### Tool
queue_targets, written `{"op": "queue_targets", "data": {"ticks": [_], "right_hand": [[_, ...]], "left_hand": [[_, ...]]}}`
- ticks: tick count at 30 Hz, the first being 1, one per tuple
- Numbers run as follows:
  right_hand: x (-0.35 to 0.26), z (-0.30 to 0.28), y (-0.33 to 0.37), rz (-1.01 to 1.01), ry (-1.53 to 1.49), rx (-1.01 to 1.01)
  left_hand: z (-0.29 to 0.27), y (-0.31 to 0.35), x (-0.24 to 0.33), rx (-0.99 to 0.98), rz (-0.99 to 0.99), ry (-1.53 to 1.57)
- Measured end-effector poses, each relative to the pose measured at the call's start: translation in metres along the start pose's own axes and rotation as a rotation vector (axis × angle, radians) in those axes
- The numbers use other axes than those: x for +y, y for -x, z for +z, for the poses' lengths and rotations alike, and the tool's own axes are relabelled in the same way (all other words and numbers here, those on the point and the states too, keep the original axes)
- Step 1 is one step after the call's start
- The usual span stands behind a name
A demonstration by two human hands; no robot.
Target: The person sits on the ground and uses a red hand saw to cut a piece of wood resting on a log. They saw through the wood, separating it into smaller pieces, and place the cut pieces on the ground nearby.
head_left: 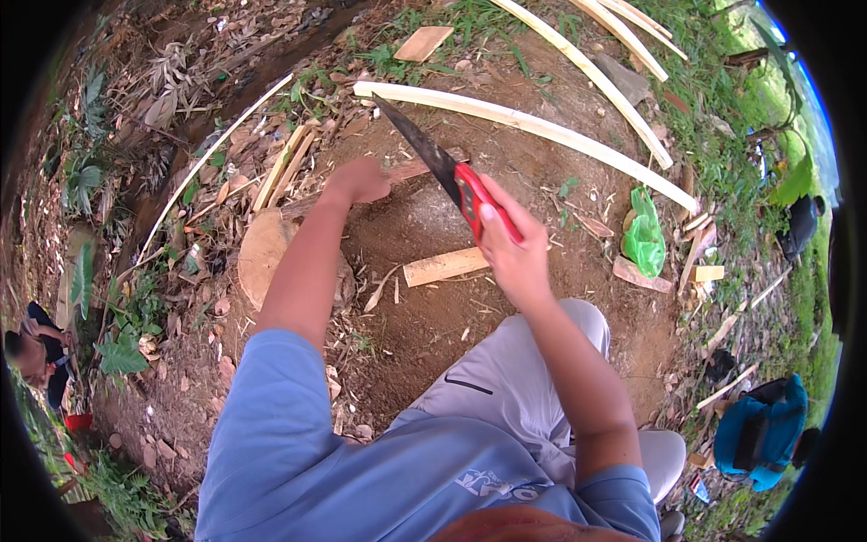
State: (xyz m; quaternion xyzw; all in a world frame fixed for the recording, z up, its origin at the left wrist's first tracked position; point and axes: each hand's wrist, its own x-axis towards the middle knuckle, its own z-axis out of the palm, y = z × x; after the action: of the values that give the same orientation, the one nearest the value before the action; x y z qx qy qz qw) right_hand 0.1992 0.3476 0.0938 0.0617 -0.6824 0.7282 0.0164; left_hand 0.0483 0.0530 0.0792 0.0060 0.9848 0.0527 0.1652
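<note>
Right hand (518, 242) grips a red-handled saw (443, 168); left hand (358, 181) seems curled, its hold unclear.

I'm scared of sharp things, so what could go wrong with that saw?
The saw might cut the left hand, which is bare and looks near the blade from this view. The right hand holds it by the red handle, so the blade could swing if that grip slips. It might also knock the long pale strip by its tip, though I can't tell how far apart they are.
</note>
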Motion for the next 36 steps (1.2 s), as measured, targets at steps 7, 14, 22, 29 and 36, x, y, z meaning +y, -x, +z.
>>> {"op": "queue_targets", "data": {"ticks": [7,14,22,29,36], "right_hand": [[0.074,0.107,-0.105,-0.045,-0.261,0.087],[0.099,0.111,-0.110,-0.036,-0.217,0.087],[0.086,0.076,-0.053,-0.036,-0.041,0.072],[0.061,0.015,0.051,0.132,0.046,-0.004],[-0.049,-0.054,0.109,0.089,0.270,-0.110]], "left_hand": [[-0.002,0.000,-0.001,-0.042,-0.026,0.026],[0.002,-0.001,0.000,-0.057,-0.071,0.013],[0.012,-0.014,-0.012,-0.002,0.056,0.005],[0.033,0.009,-0.002,-0.047,-0.047,-0.165],[0.033,0.013,-0.001,-0.033,-0.033,-0.155]]}}
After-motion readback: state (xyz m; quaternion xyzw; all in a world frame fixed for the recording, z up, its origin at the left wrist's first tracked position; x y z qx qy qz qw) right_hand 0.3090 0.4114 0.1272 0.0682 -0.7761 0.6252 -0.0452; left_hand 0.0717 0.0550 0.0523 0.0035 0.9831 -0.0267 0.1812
